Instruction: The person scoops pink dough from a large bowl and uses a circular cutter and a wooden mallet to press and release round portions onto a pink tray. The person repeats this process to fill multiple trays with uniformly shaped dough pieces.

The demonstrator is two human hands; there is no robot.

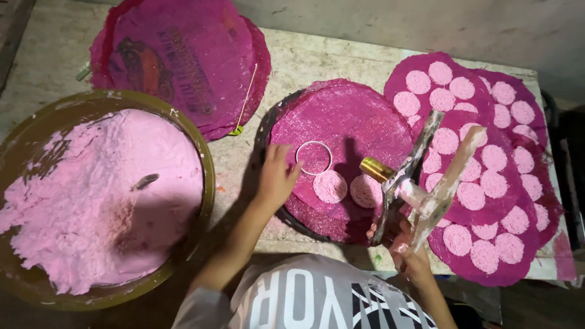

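Pink paste fills the olive basin at far left, with a stack of magenta sheets lying behind it on the table. Left hand, fingers curled, pinches a white ring resting on the magenta sheet at centre, just above two pink discs. Right hand grips a metal press tool, tilted; sheets with rows of discs lie at right.
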